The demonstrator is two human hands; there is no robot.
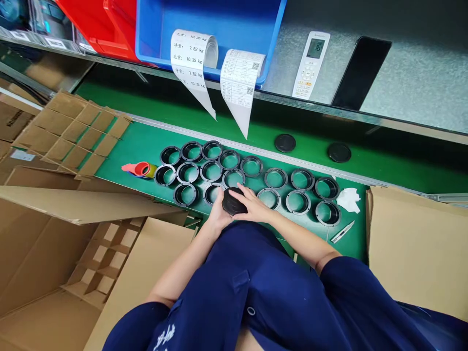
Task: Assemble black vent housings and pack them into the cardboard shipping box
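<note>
Close to my body, both hands are closed around a round black cap (234,202). My left hand (218,214) grips its left edge. My right hand (256,206) has its fingers over the top and right side; whether a ring sits under the cap is hidden. Just beyond my hands, several black rings (211,171) stand in rows on the green table (120,146), their open centres showing the green surface. Two more round black caps, one left (285,143) and one right (339,152), lie at the back of the table.
Tape rolls (144,169) lie left of the rings. A utility knife (342,232) and crumpled white paper (348,200) are at right. Cardboard dividers (76,131) and an open carton (44,234) stand left. The shelf above holds a blue bin (153,39), remote control (310,66) and phone (361,73).
</note>
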